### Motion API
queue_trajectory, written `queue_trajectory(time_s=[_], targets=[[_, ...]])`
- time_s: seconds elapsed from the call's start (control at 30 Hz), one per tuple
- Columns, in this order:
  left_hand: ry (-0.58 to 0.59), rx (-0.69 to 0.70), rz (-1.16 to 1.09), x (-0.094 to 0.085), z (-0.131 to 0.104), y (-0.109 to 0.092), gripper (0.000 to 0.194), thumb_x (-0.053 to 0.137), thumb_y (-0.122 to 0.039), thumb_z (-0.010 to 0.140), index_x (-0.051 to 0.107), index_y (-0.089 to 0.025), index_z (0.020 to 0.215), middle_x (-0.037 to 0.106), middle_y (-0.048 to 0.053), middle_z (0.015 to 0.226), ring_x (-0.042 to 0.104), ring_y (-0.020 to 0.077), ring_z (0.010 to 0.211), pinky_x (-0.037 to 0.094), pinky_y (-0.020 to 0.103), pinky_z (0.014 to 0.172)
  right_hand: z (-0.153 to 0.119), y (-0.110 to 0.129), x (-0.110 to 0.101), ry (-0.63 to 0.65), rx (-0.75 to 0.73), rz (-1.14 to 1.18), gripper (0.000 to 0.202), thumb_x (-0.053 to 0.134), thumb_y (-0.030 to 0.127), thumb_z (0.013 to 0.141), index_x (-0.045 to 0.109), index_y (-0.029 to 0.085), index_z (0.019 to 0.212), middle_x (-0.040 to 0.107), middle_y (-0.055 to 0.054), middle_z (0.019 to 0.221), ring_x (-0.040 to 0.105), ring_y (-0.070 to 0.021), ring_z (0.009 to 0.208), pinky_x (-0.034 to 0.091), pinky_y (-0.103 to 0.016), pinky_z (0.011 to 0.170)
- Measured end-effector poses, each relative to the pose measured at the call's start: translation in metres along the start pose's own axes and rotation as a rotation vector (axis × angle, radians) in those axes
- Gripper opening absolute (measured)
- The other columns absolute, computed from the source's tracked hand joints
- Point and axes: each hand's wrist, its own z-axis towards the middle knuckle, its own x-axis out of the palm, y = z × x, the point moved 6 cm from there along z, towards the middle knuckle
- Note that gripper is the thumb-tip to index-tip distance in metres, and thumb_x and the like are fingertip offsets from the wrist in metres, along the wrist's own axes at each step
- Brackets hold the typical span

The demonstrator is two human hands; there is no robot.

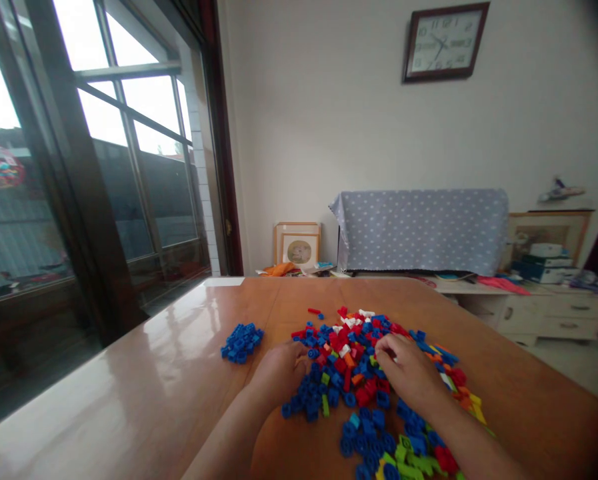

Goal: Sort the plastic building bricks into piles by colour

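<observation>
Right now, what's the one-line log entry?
left hand: at mixed pile | right hand: over mixed pile | held: unclear | blue pile: left, apart

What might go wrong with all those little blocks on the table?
The left hand is close to the small blue pile, so a bump might scatter it. The right hand is at the mixed pile, which might spill wider if nudged. The little red stick lying off its far side might get missed.
</observation>
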Motion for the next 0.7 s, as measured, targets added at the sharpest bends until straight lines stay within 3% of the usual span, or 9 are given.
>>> queue_trajectory(time_s=[0.37,0.53,0.7], targets=[[0.108,-0.022,0.082,0.003,-0.003,-0.001,0.022,0.048,-0.014,0.081,0.065,-0.022,0.092,0.07,0.004,0.097,0.064,0.0181,0.085,0.041,0.024,0.069,0.001,-0.017,0.004,0.097,0.125,0.085,0.021,0.045,0.035,0.091,0.06,0.024,0.081,0.065,0.002,0.068,0.059,-0.0176,0.065,0.031,-0.027,0.057],[0.146,-0.096,0.105,0.007,-0.004,0.007,0.024,0.05,-0.015,0.078,0.066,-0.021,0.094,0.07,0.006,0.098,0.064,0.0187,0.085,0.041,0.024,0.067,-0.001,-0.018,0.007,0.175,0.106,0.1,0.021,0.046,0.034,0.09,0.059,0.023,0.078,0.063,0.002,0.065,0.058,-0.0165,0.063,0.03,-0.026,0.056],[0.156,-0.065,0.109,0.009,-0.004,0.007,0.022,0.049,-0.014,0.077,0.067,-0.02,0.089,0.07,0.007,0.094,0.063,0.0192,0.083,0.041,0.025,0.066,-0.005,-0.009,0.007,0.25,0.071,0.084,0.018,0.048,0.032,0.088,0.061,0.023,0.078,0.066,0.002,0.068,0.059,-0.016,0.064,0.031,-0.026,0.056]])
